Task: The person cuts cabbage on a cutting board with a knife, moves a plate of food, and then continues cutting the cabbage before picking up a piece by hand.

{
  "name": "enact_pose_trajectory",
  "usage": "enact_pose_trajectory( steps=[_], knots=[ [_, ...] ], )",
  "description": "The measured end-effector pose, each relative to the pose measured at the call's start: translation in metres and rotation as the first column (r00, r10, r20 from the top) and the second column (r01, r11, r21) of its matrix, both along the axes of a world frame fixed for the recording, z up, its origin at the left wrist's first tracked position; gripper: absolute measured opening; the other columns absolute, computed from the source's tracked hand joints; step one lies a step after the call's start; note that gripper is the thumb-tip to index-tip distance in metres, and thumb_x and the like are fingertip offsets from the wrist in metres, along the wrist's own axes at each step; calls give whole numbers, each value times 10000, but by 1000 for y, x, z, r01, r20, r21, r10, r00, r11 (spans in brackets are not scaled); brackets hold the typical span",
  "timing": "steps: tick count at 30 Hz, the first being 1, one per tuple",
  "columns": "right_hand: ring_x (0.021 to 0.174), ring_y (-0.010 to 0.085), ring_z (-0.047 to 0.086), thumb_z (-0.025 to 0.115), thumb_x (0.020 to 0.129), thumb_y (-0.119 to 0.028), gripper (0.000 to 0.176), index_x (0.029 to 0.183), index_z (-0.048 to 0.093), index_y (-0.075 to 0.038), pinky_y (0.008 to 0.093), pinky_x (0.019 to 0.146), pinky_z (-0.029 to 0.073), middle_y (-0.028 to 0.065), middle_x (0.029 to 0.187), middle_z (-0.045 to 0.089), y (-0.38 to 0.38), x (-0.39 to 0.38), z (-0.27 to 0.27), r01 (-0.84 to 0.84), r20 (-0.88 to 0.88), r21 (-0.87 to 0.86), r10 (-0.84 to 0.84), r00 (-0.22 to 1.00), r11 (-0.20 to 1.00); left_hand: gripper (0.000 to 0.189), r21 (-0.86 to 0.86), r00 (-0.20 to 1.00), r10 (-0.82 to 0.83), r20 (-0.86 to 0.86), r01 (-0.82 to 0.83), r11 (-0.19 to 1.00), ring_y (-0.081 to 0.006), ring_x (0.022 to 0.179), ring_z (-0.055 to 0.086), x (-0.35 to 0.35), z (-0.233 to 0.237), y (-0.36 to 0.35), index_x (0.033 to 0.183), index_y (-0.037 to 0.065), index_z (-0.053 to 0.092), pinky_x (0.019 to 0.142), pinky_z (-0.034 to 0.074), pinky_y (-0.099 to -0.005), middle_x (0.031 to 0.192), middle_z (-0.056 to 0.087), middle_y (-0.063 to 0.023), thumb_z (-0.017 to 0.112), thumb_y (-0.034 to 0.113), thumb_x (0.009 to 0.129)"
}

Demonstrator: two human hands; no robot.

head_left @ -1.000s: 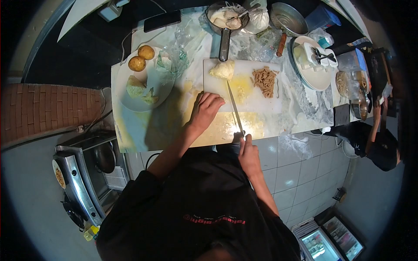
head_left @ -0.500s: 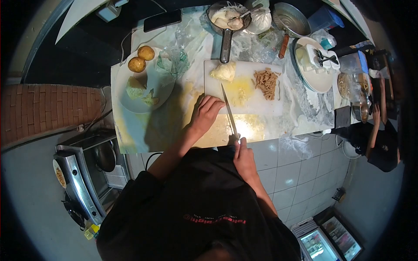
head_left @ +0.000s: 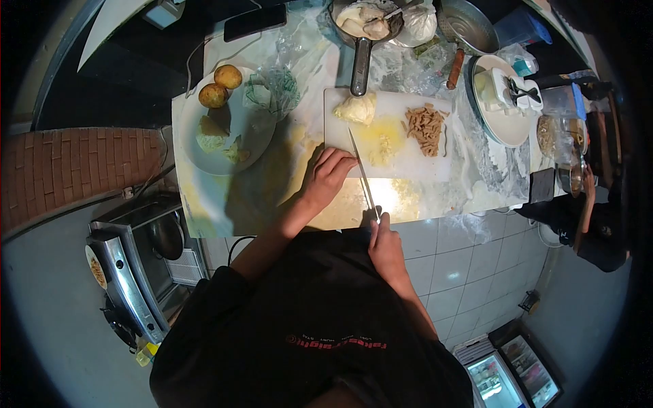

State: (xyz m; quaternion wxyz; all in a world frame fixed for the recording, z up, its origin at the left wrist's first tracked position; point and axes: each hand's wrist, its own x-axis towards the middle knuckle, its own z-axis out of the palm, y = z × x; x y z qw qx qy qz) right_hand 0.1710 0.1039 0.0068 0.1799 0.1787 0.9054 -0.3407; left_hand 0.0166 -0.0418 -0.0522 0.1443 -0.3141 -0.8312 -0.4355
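In the head view, we're gripping the knife (head_left: 366,178) by its handle in our right hand (head_left: 386,253) at center, its blade slanting over the cutting board (head_left: 435,164). Our left hand (head_left: 329,175) is curling near the blade; we can't tell whether it's grasping anything. The board is carrying a pale yellow chunk (head_left: 356,109) and brown strips (head_left: 426,129). At upper left, a plate (head_left: 248,148) is holding two round brown pieces (head_left: 214,95) and pale green chunks (head_left: 211,139). At top center, a handled pan (head_left: 361,64) is containing creamy pale food (head_left: 366,26); at upper right, an oval-looking dish (head_left: 507,129) is bearing white containers (head_left: 511,90).
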Motion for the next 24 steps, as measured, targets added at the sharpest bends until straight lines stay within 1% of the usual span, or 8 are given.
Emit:
enact_pose_trajectory(
  steps=[1, 5, 8, 10, 13, 17, 19, 24],
  knots=[
    [674, 529, 605, 432, 1043, -254, 285, 1092, 417, 26, 598, 571, 487, 314, 679, 614, -1, -2, -1, -23, 5, 43, 23, 1000, 999, 145, -2, 1000, 0, -9, 0, 1000, -259, 836, 611, 0, 0, 0, 900, 10, 681, 746, 495, -363, 879, 649, -78, 701, -44, 767],
    [689, 538, 591, 442, 1039, -233, 244, 1123, 431, -4, 605, 573, 461, 320, 707, 613, -5, -9, 0, 16, 15, 55, -16, 1000, 998, 151, -1, 1000, 5, -3, -5, 1000, -261, 835, 611, 0, 1, 0, 901, 9, 682, 747, 492, -362, 883, 649, -79, 705, -47, 763],
    [682, 532, 599, 442, 1038, -250, 260, 1126, 435, -6, 603, 573, 471, 312, 710, 623, -4, -15, -3, 3, 22, 99, -5, 1000, 995, 162, 13, 1000, 0, -10, 0, 1000, -265, 840, 611, 1, 1, 0, 905, 4, 680, 745, 488, -361, 890, 650, -83, 710, -50, 755],
    [667, 505, 633, 434, 1040, -271, 273, 1102, 420, -6, 583, 567, 510, 294, 679, 634, -5, -18, -6, -37, -3, 157, 38, 999, 987, 178, -10, 1000, -2, -13, 2, 1000, -270, 852, 613, 1, 1, -1, 916, 0, 681, 751, 490, -364, 907, 654, -87, 709, -59, 750],
    [699, 534, 607, 445, 1036, -264, 263, 1109, 429, -12, 606, 603, 485, 315, 719, 628, 1, -20, 2, -34, 47, 141, 27, 999, 989, 182, -21, 1000, -1, -18, 0, 1000, -271, 870, 615, 2, 4, 0, 917, -1, 680, 759, 493, -369, 921, 657, -91, 705, -64, 748],
    [709, 538, 606, 441, 1038, -275, 265, 1089, 422, -15, 613, 607, 484, 321, 713, 621, 11, -10, 10, -42, 53, 162, 34, 998, 986, 181, -40, 1000, -5, -12, 4, 999, -272, 882, 617, 3, 10, -2, 916, 2, 678, 767, 495, -374, 932, 658, -93, 703, -63, 749],
    [632, 491, 634, 448, 1038, -282, 270, 1038, 413, -15, 558, 517, 509, 285, 636, 617, 17, -1, 7, -75, -9, 269, 80, 997, 960, 172, -54, 1000, -7, -23, 5, 999, -274, 884, 617, 3, 14, -3, 906, 3, 669, 764, 495, -376, 924, 658, -92, 704, -58, 749],
    [627, 510, 612, 443, 1041, -280, 267, 1020, 410, -16, 573, 514, 492, 302, 634, 602, 20, 4, 6, -23, -67, 190, 36, 997, 982, 157, -7, 1000, 2, 22, -2, 1000, -288, 860, 617, -1, 4, 4, 898, 8, 647, 756, 496, -381, 889, 654, -93, 708, -48, 765]
  ],
)
